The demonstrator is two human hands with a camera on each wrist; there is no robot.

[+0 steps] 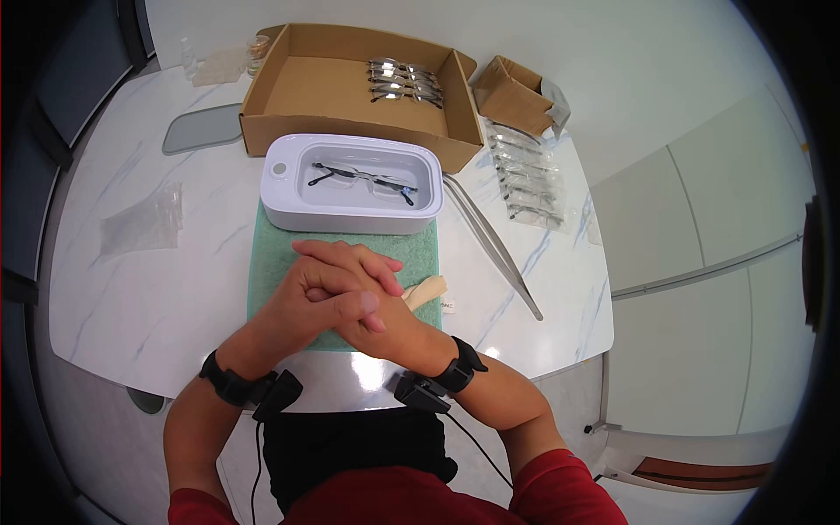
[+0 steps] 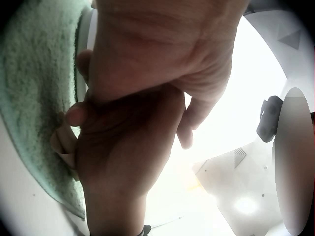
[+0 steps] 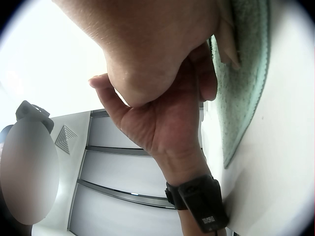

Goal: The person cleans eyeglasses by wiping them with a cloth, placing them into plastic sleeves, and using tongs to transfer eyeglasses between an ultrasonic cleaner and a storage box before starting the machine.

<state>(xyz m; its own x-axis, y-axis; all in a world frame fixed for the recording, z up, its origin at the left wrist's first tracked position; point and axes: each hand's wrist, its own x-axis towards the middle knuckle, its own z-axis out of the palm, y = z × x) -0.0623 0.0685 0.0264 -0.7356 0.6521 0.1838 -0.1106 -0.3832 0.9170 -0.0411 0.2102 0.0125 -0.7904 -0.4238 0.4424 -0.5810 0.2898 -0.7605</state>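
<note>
The left hand (image 1: 302,302) and right hand (image 1: 385,315) are clasped over a green cloth (image 1: 271,262), fingers curled around each other. In the left wrist view, the left hand (image 2: 157,54) lies against the right palm (image 2: 123,142); in the right wrist view, the right hand (image 3: 142,49) covers part of the left palm (image 3: 167,120). Some fingers are hidden. Just beyond them stands a white cleaner tub (image 1: 350,219) with glasses (image 1: 363,179) lying inside. A beige item (image 1: 426,291) lies on the cloth beside the right hand.
Behind the tub, a cardboard box (image 1: 350,44) holds several glasses (image 1: 402,83). Long tweezers (image 1: 494,245) and bagged glasses (image 1: 525,179) lie right, near a small carton (image 1: 514,94). A grey lid (image 1: 201,129) and clear bag (image 1: 140,223) lie left.
</note>
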